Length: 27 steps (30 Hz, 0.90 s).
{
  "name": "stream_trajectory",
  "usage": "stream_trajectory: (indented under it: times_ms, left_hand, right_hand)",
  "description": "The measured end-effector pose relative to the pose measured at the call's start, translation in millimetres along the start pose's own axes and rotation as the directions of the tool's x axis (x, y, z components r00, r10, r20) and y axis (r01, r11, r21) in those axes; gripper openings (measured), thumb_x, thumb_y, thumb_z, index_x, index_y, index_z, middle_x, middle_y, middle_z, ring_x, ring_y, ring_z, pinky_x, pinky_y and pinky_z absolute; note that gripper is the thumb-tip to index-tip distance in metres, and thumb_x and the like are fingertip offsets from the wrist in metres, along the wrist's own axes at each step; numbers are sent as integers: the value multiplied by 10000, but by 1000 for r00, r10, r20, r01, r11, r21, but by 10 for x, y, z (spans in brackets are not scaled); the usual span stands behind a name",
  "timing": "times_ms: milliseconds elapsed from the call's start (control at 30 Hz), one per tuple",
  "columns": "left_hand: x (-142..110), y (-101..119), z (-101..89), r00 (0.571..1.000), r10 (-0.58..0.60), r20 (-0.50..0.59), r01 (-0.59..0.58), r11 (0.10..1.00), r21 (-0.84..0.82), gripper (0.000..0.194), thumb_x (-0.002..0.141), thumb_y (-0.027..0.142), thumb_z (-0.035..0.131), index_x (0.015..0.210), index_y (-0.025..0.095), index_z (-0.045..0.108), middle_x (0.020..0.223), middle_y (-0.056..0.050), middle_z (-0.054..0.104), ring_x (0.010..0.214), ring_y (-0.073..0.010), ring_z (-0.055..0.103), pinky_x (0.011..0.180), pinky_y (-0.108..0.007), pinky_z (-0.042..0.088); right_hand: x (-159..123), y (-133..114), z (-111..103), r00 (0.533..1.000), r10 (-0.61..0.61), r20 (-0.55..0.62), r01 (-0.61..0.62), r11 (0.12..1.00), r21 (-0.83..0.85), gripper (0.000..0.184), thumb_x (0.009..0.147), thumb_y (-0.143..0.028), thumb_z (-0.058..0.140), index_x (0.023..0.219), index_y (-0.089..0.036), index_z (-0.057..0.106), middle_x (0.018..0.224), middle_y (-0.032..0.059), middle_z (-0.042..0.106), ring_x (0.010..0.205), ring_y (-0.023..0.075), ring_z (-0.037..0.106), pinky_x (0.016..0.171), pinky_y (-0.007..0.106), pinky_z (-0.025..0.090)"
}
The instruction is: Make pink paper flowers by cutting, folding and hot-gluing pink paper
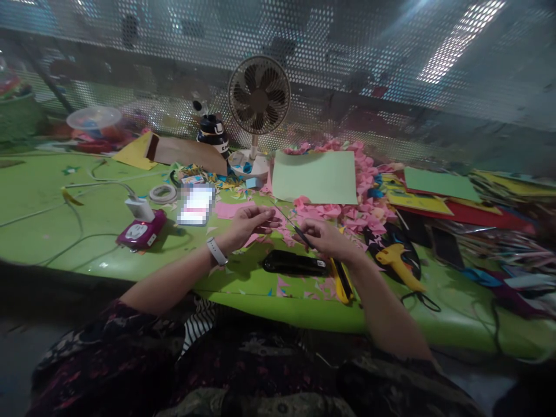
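My left hand hovers over the green table with its fingers curled and pinched on a small pink paper piece. My right hand is closed round a thin dark tool, whose point reaches up and left toward the left hand. Below the hands lie a black stapler and a yellow utility knife. Pink paper scraps litter the table around them.
A small desk fan stands at the back, a light green sheet on a heap of pink folded papers beside it. A yellow glue gun and stacked coloured paper lie right; a purple power strip, tape roll and phone lie left.
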<state>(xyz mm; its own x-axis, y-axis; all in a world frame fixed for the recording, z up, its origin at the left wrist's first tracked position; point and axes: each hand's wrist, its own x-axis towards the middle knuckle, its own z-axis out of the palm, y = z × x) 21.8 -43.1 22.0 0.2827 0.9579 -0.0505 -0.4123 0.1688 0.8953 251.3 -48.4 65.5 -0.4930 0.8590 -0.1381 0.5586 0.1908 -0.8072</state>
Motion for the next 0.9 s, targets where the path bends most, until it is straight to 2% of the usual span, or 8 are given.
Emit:
stream_trajectory:
  times_ms: [267, 433, 900]
  left_hand:
    - [23, -5, -36, 998, 55, -8, -55, 997, 46, 275, 765, 347, 804, 876, 123, 689, 815, -62, 755, 763, -138, 732, 677, -228, 573]
    - [20, -17, -24, 999, 47, 14, -48, 994, 102, 309, 735, 373, 820, 866, 124, 694, 795, -66, 751, 737, -151, 727, 694, -271, 581]
    - [11, 21, -36, 998, 59, 25, -61, 991, 116, 252, 767, 340, 792, 885, 135, 705, 794, -51, 733, 716, -129, 706, 671, -254, 575]
  right_hand:
    - [2, 5, -13, 999, 36, 2, -36, 999, 17, 500, 712, -669, 694, 759, -195, 542, 648, -11, 576, 573, 123, 550, 549, 265, 418]
    - [-7, -39, -5, 999, 34, 3, -34, 999, -7, 485, 707, -652, 713, 754, -195, 556, 666, -1, 579, 590, 127, 550, 552, 266, 420]
    - [-11, -35, -4, 1000, 21, -3, -21, 1000, 1, 466, 739, -640, 700, 748, -198, 551, 635, -1, 570, 562, 126, 543, 543, 270, 419]
